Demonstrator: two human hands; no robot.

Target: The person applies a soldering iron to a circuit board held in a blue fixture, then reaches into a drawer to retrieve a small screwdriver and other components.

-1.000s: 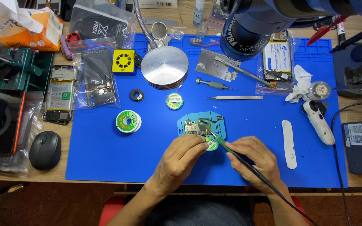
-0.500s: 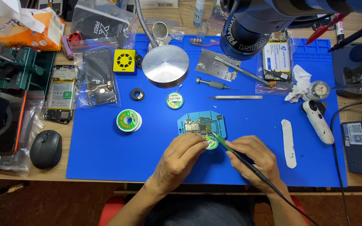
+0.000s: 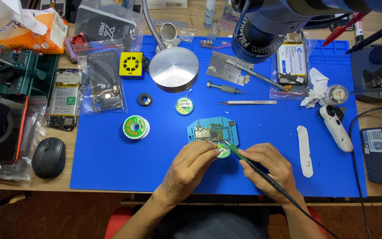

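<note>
Two bare hands meet at the near edge of a blue work mat [image 3: 111, 163]. The right hand [image 3: 268, 170] has its fingers wrapped pen-style around a soldering iron [image 3: 244, 160] with a green collar, its tip resting on a small circuit board [image 3: 212, 132] clamped in a light-blue holder [image 3: 213, 131] at the mat's centre. The left hand [image 3: 191, 170] pinches a small green-and-white spool [image 3: 223, 152], touching the holder's near edge just beside the iron. Farther left lies a larger green solder reel [image 3: 135, 127]; tweezers [image 3: 247, 102] lie beyond the holder, well apart from both hands.
</note>
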